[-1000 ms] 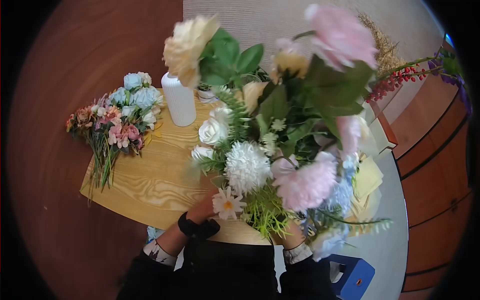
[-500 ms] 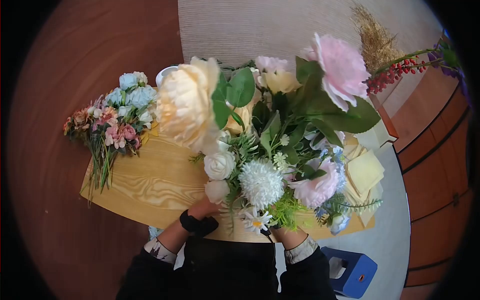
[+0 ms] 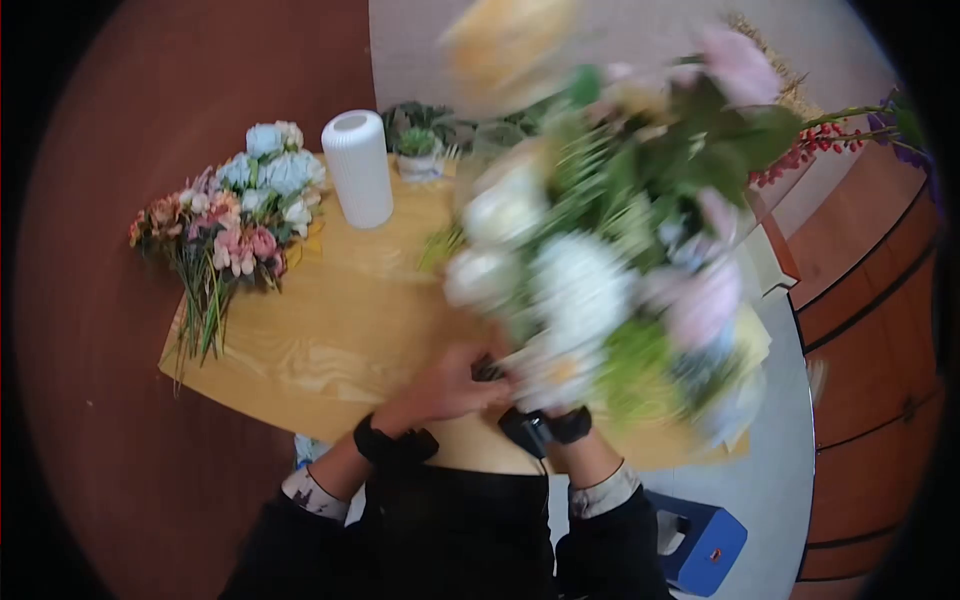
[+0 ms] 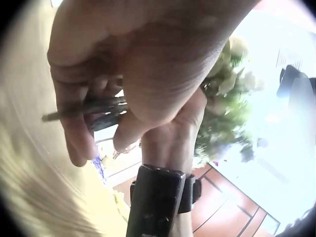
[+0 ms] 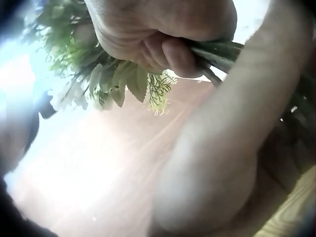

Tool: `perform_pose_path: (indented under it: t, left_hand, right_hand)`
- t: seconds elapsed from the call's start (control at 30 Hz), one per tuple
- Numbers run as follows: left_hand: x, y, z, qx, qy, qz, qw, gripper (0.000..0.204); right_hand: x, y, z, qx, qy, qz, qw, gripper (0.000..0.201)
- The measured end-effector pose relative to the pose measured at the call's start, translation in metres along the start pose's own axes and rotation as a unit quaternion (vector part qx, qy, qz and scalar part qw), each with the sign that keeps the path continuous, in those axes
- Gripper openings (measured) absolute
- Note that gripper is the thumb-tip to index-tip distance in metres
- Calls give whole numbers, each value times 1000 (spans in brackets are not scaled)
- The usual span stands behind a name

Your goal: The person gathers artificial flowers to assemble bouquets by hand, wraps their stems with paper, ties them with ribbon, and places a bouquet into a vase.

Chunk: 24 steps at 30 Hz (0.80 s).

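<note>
While both hands (image 3: 500, 395) clench the stems (image 4: 94, 111), your bouquet (image 3: 610, 250) looks light but top-heavy and floppy; grip low on the stems.

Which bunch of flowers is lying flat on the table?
The small pink-and-blue bunch at the table's left edge. The big bouquet is held up by both hands.

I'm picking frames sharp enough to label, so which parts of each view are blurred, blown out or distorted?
Head view: the large mixed bouquet is motion-smeared, while the white ribbed vase and wooden table stay sharp; fisheye vignette darkens the corners. Left wrist view: the left hand is close and soft, background overexposed. Right wrist view: the right hand gripping green stems is readable, the rest hazy with glare.
</note>
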State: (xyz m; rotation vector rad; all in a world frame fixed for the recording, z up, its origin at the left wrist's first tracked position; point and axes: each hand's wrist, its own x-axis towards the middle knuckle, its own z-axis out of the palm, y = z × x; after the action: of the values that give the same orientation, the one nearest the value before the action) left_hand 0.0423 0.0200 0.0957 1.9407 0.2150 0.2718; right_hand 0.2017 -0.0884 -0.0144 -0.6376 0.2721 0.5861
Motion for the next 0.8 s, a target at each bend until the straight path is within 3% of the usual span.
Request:
perform_pose_path:
  t: [0.07,0.13,0.2,0.27,0.33,0.4,0.47,0.53,0.63,0.7,0.73,0.77,0.8]
  left_hand:
    - [3,-10,2,-146,-84,-95,981,30]
    - [-2,0,-5,-208,-126,-71,967,33]
    - [-8,9,-10,-352,-145,-63,922,38]
    - [-12,9,-13,-380,-165,-27,910,41]
    - [-15,13,-15,-407,-188,7,894,45]
    - [-19,18,-17,-536,-199,7,820,48]
    - [-21,18,-16,-539,-212,21,815,49]
    - [-22,19,-14,-541,-223,37,810,50]
    - [-24,25,-12,-552,-204,3,809,50]
    - [-24,30,-12,-303,-134,1,944,48]
    - [-24,33,-10,-303,-134,3,944,48]
    - [-25,37,-6,-156,-65,3,986,42]
    - [-25,39,-3,-4,7,2,1000,38]
  right_hand:
    - [-75,-21,114,-146,-236,129,952,17]
    - [-69,-34,123,-114,-356,87,923,22]
    - [-76,-45,129,-113,-340,78,930,25]
    - [-81,-51,131,-81,-425,99,896,37]
    - [-85,-53,134,-43,-455,99,884,29]
    - [-90,-57,136,-13,-462,113,880,34]
    - [-87,-57,136,2,-483,115,868,38]
    - [-83,-58,135,61,-549,160,818,40]
    - [-78,-56,132,75,-542,183,817,40]
    - [-70,-50,128,63,-558,198,803,39]
    - [-70,-47,128,62,-559,196,803,39]
    - [-71,-44,128,38,-558,178,810,39]
    - [-71,-42,128,15,-556,160,815,38]
